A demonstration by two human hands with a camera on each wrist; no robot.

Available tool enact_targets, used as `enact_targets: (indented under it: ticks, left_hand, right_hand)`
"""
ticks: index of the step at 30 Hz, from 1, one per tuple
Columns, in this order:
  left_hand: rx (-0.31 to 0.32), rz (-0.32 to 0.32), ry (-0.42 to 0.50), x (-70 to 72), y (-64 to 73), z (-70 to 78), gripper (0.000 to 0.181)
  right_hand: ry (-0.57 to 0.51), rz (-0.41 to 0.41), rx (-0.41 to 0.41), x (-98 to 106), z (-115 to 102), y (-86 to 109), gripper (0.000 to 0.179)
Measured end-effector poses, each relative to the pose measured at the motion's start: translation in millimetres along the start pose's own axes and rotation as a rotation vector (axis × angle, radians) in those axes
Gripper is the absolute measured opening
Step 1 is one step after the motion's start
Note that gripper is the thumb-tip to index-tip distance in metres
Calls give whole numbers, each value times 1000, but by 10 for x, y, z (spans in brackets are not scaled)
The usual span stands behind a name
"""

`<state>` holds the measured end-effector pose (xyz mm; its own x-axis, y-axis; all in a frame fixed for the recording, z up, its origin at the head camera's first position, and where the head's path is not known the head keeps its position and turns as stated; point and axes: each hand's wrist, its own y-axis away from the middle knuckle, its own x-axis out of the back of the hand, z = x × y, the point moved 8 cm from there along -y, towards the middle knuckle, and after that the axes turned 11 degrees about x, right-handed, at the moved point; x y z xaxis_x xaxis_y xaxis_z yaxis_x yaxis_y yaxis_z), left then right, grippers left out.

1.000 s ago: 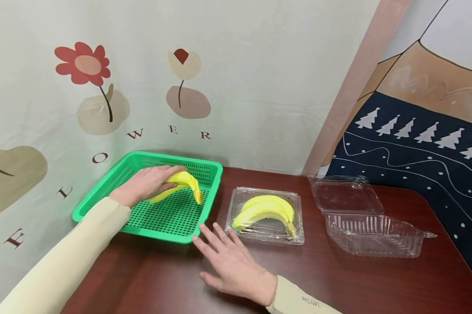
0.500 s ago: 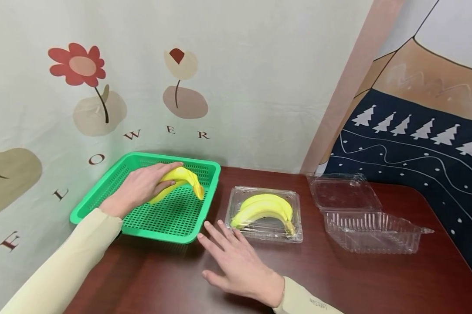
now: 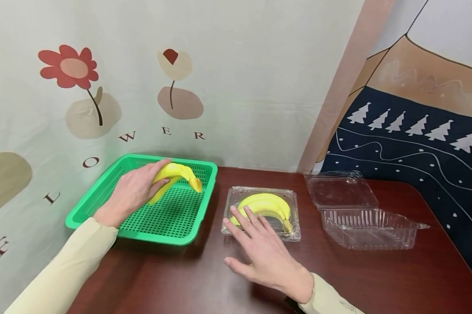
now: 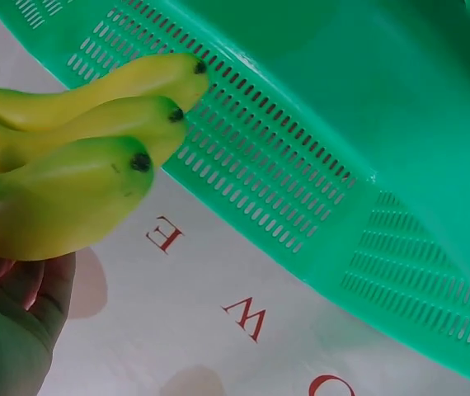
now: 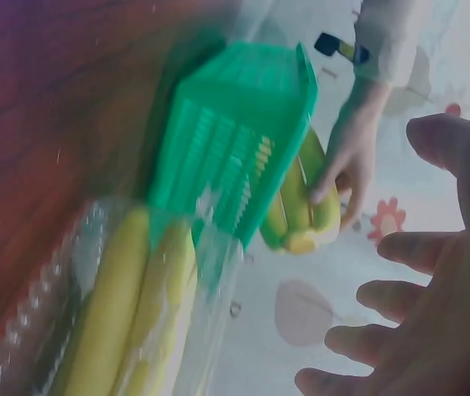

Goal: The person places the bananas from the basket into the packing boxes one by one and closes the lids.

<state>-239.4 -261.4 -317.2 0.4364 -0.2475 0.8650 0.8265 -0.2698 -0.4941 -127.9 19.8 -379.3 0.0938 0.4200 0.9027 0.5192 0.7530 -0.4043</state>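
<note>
My left hand [image 3: 135, 189] grips a bunch of yellow bananas [image 3: 178, 171] over the green plastic basket [image 3: 161, 237], the stem end pointing right. In the left wrist view, three greenish-tipped bananas [image 4: 70, 202] show, with fingers beneath them. A clear plastic clamshell box [image 3: 229, 205] lies closed to the right of the basket, with another bunch of bananas [image 3: 267, 200] inside. My right hand [image 3: 267, 253] is open, fingers spread and palm down, its fingertips overlapping the box's front left part in the head view. Seen from the right wrist, its fingers [image 5: 367, 338] grasp nothing.
A second clear clamshell box [image 3: 369, 233] stands open at the right of the brown table [image 3: 196, 279], its lid [image 3: 341, 192] tipped back. Behind the table hangs a printed wall cloth [image 3: 259, 87] with flowers and trees. The basket's left side lies close to this cloth.
My right hand has moved from beside the basket's corner rightward to the closed box. My left hand has lifted the bananas slightly and shifted left. The view has turned slightly right.
</note>
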Motion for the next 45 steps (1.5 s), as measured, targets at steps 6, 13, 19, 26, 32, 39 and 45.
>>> enact_targets:
  ticks: [6, 13, 19, 26, 32, 39, 45]
  left_hand:
    - [40, 35, 26, 36, -18, 18, 58]
    - [13, 66, 75, 77, -69, 108, 52]
    - [-42, 101, 60, 91, -94, 224, 53]
    - [-83, 135, 62, 114, -152, 384, 52]
    - [-97, 141, 88, 134, -228, 556, 52]
    - [-141, 159, 99, 137, -308, 793, 54]
    - [-189, 166, 86, 127, -364, 960, 56]
  right_hand:
    - [38, 63, -38, 212, 180, 185, 75]
    - [93, 155, -90, 495, 395, 432, 78]
    - [116, 168, -174, 699, 562, 643, 79]
    - [135, 175, -261, 969, 739, 922, 85]
    - [138, 187, -373, 1211, 950, 1179, 84]
    - [136, 204, -442, 1405, 1176, 1425, 86]
    - [148, 197, -479, 1504, 1351, 1587, 86]
